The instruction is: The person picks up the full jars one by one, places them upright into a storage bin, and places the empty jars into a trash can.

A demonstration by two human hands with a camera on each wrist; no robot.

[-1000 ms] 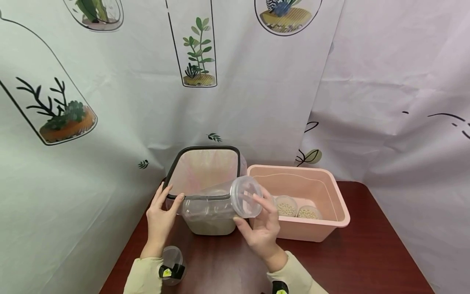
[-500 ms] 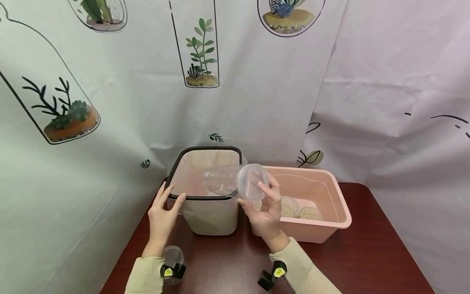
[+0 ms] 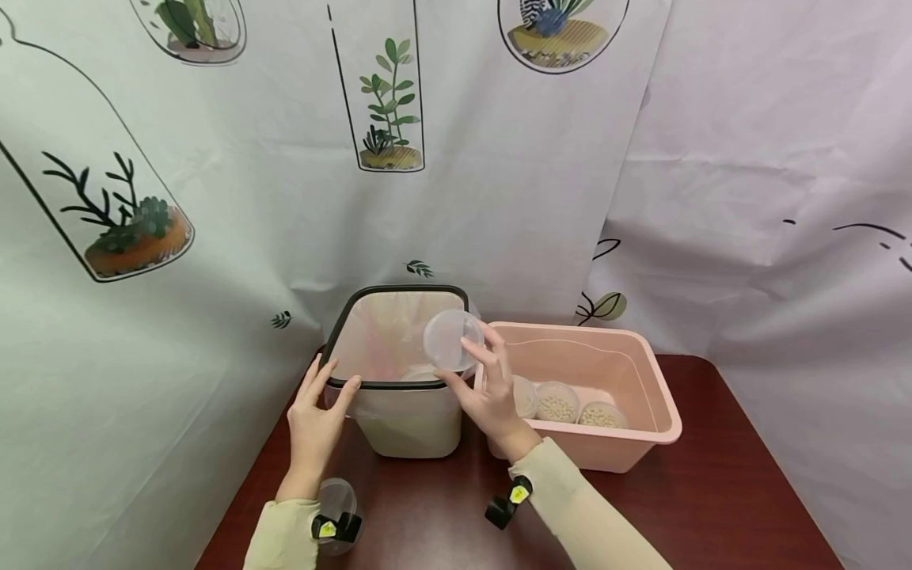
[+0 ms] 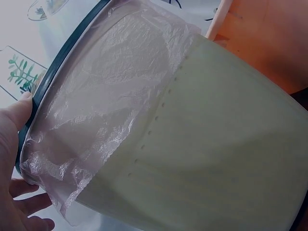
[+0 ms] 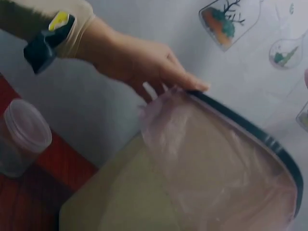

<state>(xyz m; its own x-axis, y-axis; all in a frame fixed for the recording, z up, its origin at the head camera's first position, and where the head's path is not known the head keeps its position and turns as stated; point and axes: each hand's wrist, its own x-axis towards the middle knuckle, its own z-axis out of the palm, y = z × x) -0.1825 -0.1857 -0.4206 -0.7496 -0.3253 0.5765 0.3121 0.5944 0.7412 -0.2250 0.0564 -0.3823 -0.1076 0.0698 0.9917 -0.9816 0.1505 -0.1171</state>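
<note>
My right hand pinches a clear plastic jar by its round lidded end, over the right side of a trash can. The jar's body lies behind the lid and is hardly visible. A dark rim tops the pale can, and a thin pinkish plastic bag lines it and folds outside. My left hand grips the can's front left corner, with the thumb on the rim and the other fingers below it.
Right of the can stands a pink plastic tub. Inside are several clear round containers of pale beads or beans. Another clear lidded jar stands on the dark red table near my left forearm. A printed cloth hangs behind.
My right hand has carried the jar up from in front of the can, then left over its opening. The jar has turned so its lid faces me. My left hand stays at the rim.
</note>
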